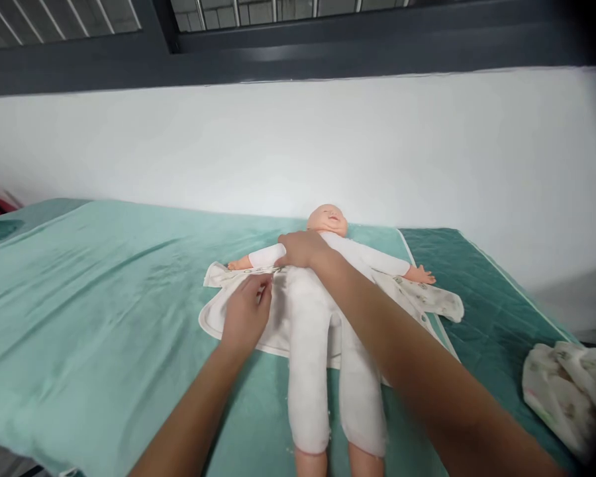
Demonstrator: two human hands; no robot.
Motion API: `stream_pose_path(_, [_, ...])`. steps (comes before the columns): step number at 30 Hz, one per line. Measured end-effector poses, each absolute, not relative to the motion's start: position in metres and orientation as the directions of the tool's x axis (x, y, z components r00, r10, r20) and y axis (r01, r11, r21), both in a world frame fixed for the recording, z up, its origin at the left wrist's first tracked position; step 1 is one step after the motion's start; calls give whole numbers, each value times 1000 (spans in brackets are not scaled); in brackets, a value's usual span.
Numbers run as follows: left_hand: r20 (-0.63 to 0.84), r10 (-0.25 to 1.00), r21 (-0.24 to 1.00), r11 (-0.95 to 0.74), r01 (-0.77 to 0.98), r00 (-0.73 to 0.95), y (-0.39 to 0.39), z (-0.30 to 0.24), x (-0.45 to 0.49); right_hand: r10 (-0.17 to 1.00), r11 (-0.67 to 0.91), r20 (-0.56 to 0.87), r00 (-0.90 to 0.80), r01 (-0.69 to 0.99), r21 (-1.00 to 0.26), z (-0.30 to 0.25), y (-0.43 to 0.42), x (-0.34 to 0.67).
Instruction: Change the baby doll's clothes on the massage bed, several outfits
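- While the right hand [302, 249] curves its fingers over the shoulder of the white cloth-bodied doll [308, 377], light, even pressure there should keep the body from sliding.
- The left hand [248, 311] has thumb and fingertips drawn close together at the white printed cotton garment [278, 331]; taking only the cloth's edge would help avoid tugging the doll's arm.
- Since the doll lies on its back on the spread garment, easing the fabric out flat seems wiser than pulling hard.
- Whether the left fingertips pinch fabric cannot be told, nor how firmly the right hand grips.
- The right forearm hides part of the doll's torso and of the garment; the doll's lower legs are cut off at the bottom edge.
- On the dark green quilted cover [496, 285], the crumpled pale patterned cloth [566, 391] fades into shadow, its form unclear.
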State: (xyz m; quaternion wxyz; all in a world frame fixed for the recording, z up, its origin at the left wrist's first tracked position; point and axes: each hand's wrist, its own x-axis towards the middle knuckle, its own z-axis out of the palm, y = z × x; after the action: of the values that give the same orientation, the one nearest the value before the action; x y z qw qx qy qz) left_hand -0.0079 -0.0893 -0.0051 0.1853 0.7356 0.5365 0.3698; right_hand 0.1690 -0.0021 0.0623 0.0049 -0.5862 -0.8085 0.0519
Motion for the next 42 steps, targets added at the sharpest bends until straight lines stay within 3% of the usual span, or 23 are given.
stream_pose_path(3, [327,905,355,-383,853,270,-61,3,-4,953,297,-37,-301,950,-95,61,-2,169])
stream_pose_path(6, [298,911,175,-345,922,284,-38,7,2,967,254,21,-253,960,-120,61,-7,174])
stream_pose_path(10, [391,890,142,-311,940,235,-27,-2,0,971,213,145,-190,962,-169,60,-16,182])
stream_pose_path(14, [447,872,168,-299,939,198,-27,-15,-8,971,212,153,-185,959,-188,60,-21,186])
stream_pose_path(23, [442,897,361,-199,911,21,-15,-22,-19,975,203,163,-154,913,-353,67,-30,200])
stream_pose_path(29, [544,833,567,-276,776,-101,-16,-18,-25,971,217,188,-147,873,-437,78,-42,214])
stream_pose_path(34, [414,886,806,-250,537,-210,-18,-14,-26,979,195,143,-147,879,-436,83,-46,218])
stream_pose_path(37, [265,939,940,-201,277,-217,-13,-14,-28,980,196,69,-185,889,-415,86,-47,218])
stream_pose_path(42, [50,985,983,-77,-165,-164,-12,-10,-31,988,144,-1,-156,918,-369,87,-46,218])
